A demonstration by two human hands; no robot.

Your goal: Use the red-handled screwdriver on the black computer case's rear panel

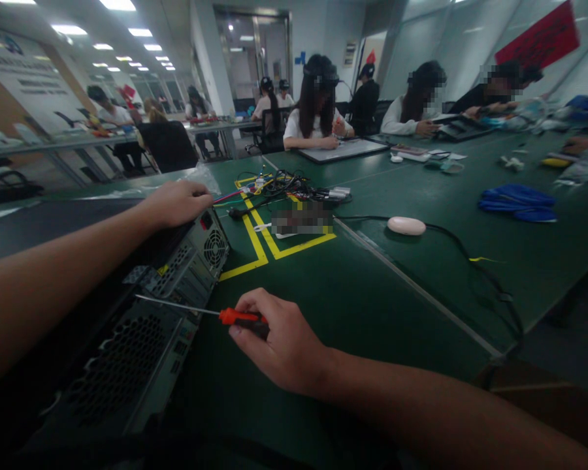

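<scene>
A black desktop computer case lies on its side at the left, its grey rear panel with vents, fan grille and ports turned toward the right. My left hand rests on its far top corner, fingers curled over the edge. In my right hand, closed around the handle, is a screwdriver with an orange and black grip. Its long shaft points left, and the tip shows in front of the rear panel near a metal bracket. Whether the tip touches the panel I cannot tell.
Beyond the case are tangled cables and a pixelated object by yellow tape marks. A white oval device sits on a black cable. A blue bundle lies at the right. Several people work across the green table.
</scene>
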